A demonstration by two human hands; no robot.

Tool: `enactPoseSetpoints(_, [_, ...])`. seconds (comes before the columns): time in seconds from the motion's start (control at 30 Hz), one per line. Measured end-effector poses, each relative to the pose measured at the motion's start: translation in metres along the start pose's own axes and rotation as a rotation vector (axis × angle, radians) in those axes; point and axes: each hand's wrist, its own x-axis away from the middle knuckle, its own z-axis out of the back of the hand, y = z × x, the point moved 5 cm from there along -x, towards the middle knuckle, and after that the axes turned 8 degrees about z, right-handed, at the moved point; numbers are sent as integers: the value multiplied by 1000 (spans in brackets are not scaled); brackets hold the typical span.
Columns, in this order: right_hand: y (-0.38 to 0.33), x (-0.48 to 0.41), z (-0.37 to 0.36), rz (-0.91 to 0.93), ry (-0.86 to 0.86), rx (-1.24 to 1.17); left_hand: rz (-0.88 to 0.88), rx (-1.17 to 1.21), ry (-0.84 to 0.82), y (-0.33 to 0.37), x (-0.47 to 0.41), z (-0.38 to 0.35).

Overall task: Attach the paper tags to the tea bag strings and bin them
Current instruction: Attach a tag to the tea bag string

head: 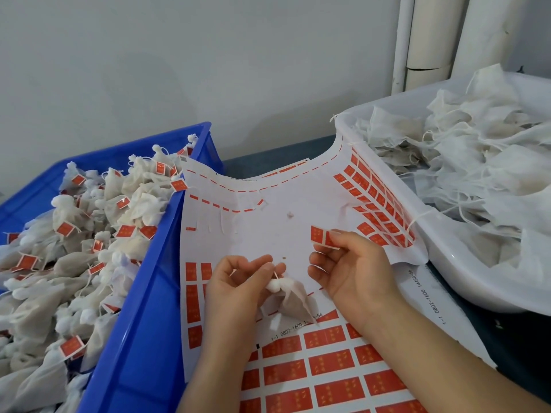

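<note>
Partly hidden tea bag point(293, 299) pinched in left hand point(235, 289), red tag point(323, 237), lettering blurred, pinched in right hand point(353, 272)

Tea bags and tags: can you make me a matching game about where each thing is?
Things:
1. blue bin
2. white tub
3. loose red tag
4. single tea bag

Places:
A. pinched in the right hand
B. on the right, holding untagged bags
C. held by the left hand
D. on the left, holding tagged bags

Pairs: 1-D, 2-B, 3-A, 4-C.
</note>
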Motion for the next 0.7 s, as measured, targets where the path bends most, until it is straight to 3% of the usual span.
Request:
enactPoseSetpoints(0.13, [0,1,-3,23,-87,75,7,59,3,1,1,1])
enactPoseSetpoints(0.27, [5,5,-10,121,-287,460,-159,-28,82,10,4,3])
enactPoseSetpoints(0.37, [9,10,-17,106,-407,519,-209,-73,104,11,5,3])
enactPoseSetpoints(0.7, [8,11,-16,150,-405,560,-250,-37,98,12,2,5])
